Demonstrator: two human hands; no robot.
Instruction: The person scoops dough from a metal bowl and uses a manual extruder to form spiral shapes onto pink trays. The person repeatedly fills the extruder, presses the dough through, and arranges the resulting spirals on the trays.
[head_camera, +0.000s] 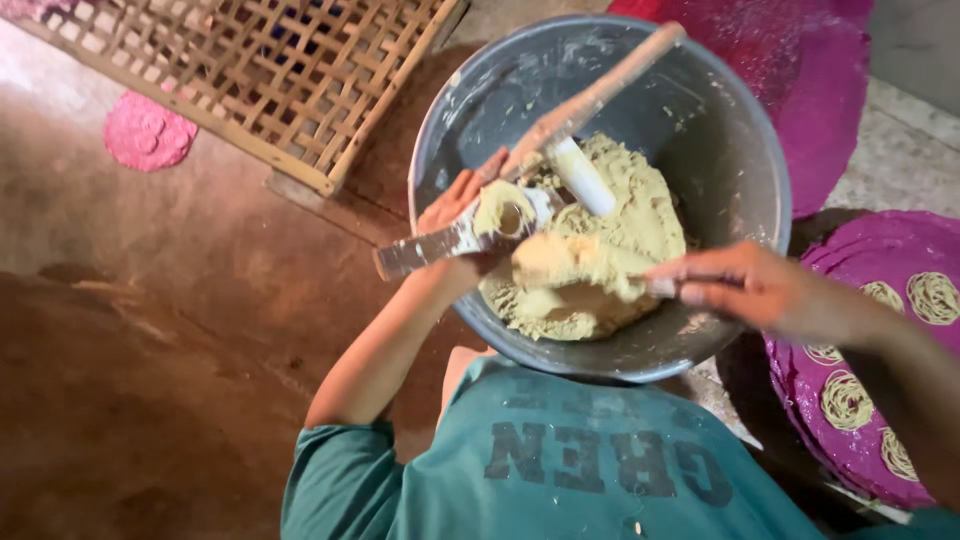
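- The earthen floor (150, 330) is carrying every item in view; a person in a teal shirt (560, 460) is sitting at its near edge.
- A bamboo lattice tray (270, 70) is lying at the far left corner, with a small pink disc (150, 135) just beside its left edge.
- A large grey metal bowl (740, 170) is standing at the centre, touching the person's lap at its near rim.
- Purple round mats (870, 330) are lying along the right edge; the near one is bearing pale coiled noodle spirals (932, 297).
- A mound of pale yellow dough (620, 230) is resting in the near half of the bowl.
- A wooden hand press (560, 125) is leaning over the dough, its handle crossing the far rim.
- The left hand (460, 200) is gripping the press body, fingers wrapped closed around it.
- The right hand (740, 285) is clamping narrowly on a small scraper (662, 287), touching the dough.
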